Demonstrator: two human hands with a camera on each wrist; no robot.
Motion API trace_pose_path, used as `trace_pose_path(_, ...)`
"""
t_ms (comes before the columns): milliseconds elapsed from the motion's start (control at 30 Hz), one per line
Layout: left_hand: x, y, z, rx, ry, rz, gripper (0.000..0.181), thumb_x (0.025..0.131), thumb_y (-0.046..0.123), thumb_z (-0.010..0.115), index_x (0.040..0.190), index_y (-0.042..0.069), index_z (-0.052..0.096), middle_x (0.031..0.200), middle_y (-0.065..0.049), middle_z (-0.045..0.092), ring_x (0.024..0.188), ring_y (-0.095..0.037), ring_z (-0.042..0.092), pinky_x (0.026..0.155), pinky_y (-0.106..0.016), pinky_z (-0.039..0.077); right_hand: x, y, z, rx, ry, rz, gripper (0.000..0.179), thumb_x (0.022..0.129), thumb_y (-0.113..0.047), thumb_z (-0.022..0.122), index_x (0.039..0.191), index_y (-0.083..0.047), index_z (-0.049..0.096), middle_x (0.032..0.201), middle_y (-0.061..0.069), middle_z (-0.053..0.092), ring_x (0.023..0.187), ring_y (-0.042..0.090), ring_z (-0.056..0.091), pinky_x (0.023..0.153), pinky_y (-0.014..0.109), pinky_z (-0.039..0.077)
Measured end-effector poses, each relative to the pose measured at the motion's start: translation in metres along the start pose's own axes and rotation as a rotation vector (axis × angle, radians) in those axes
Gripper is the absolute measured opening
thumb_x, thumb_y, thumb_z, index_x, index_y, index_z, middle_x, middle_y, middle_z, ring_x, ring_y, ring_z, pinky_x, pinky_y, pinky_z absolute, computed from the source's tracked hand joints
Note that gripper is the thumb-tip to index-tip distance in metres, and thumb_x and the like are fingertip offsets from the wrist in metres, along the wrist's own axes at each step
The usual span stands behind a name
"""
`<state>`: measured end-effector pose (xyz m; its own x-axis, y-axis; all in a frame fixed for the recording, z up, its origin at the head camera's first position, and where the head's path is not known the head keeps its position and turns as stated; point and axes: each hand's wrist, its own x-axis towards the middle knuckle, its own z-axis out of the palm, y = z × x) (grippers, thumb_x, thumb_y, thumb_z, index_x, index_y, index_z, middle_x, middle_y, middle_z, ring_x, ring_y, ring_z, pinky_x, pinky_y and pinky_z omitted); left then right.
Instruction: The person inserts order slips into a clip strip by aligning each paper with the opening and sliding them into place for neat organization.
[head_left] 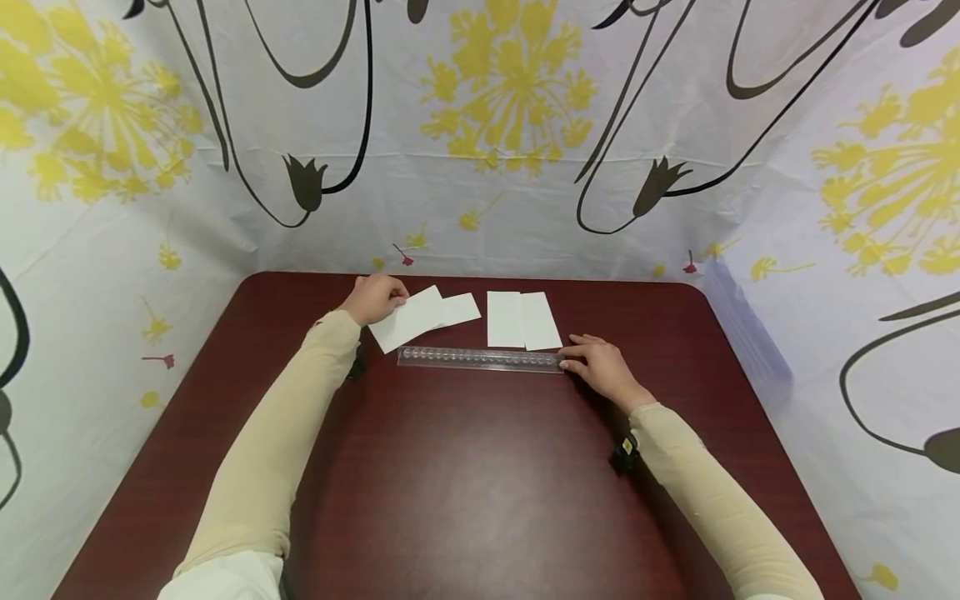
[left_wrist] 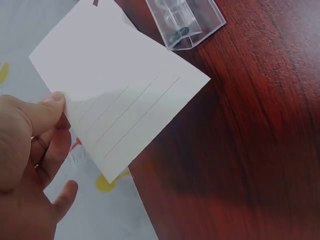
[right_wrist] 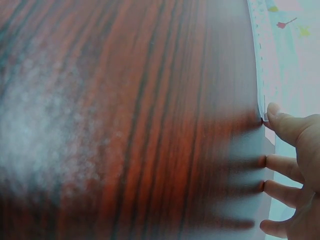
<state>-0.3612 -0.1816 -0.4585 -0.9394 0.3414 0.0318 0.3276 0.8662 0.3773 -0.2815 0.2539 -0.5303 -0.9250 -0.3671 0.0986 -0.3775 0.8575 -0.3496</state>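
In the head view my left hand (head_left: 375, 298), at the back left of the table, holds a white card (head_left: 408, 321) by its edge. The left wrist view shows thumb and fingers pinching that card (left_wrist: 125, 85), which has several thin printed lines. A second white card (head_left: 459, 309) lies partly behind it. Along the table in front of the cards lies a long clear plastic strip (head_left: 480, 359) with a row of round shapes. My right hand (head_left: 602, 367) grips its right end between thumb and forefinger, other fingers spread. Two more white cards, a left one (head_left: 505, 319) and a right one (head_left: 542, 321), lie side by side.
The dark red wood-grain table (head_left: 480, 467) has rounded back corners. A patterned cloth (head_left: 480, 208) stands behind it and at both sides. A translucent bluish sheet (head_left: 746, 325) hangs by the back right edge.
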Motion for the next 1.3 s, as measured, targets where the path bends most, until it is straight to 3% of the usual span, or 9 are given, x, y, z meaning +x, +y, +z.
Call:
trace_pose_path(300,-0.018,-0.012,-0.001,-0.077,0.022,-0.128,0.021,0.099,0.017,0.059,0.108,0.004,0.073,0.109,-0.015,0.074,0.098,-0.032,0.065,0.088,-0.048,0.035,0.001,0.001,0.0,0.001,0.008,0.0,0.033,0.093,-0.027,0.068,0.123,-0.013,0.071,0.145,0.021,0.054,0.138,0.044,0.045,0.112,0.063,0.038)
trace_pose_path(567,-0.033,-0.022,-0.007,-0.142,0.039,-0.21,0.024,0.098,0.017,0.059,0.111,0.001,0.072,0.108,-0.019,0.073,0.098,-0.034,0.066,0.093,-0.051,0.042,0.0,0.001,0.0,-0.002,0.006,0.001,0.033,0.093,-0.026,0.068,0.123,-0.012,0.071,0.145,0.022,0.053,0.138,0.045,0.044,0.111,0.064,0.037)
trace_pose_path(767,-0.042,-0.028,-0.008,-0.191,0.04,-0.212,0.025,0.096,0.013,0.06,0.109,-0.006,0.071,0.104,-0.025,0.072,0.093,-0.035,0.067,0.08,-0.044,0.056,0.0,0.001,0.0,-0.001,-0.002,0.003,0.033,0.093,-0.027,0.067,0.123,-0.012,0.071,0.145,0.022,0.053,0.139,0.044,0.044,0.112,0.064,0.037)
trace_pose_path(1033,-0.056,-0.033,-0.011,-0.233,-0.007,-0.238,0.027,0.097,0.015,0.059,0.112,-0.005,0.07,0.111,-0.024,0.07,0.102,-0.037,0.064,0.084,-0.046,0.054,-0.002,0.0,0.001,-0.003,0.008,-0.002,0.034,0.093,-0.026,0.068,0.123,-0.012,0.071,0.145,0.022,0.053,0.138,0.045,0.044,0.11,0.064,0.038)
trace_pose_path(1300,-0.068,-0.036,-0.015,-0.262,-0.038,-0.261,0.027,0.096,0.017,0.06,0.109,-0.004,0.07,0.108,-0.022,0.071,0.1,-0.036,0.065,0.084,-0.045,0.053,-0.001,0.0,0.0,-0.007,0.008,-0.002,0.034,0.093,-0.026,0.068,0.123,-0.012,0.071,0.145,0.022,0.053,0.138,0.045,0.044,0.11,0.064,0.038)
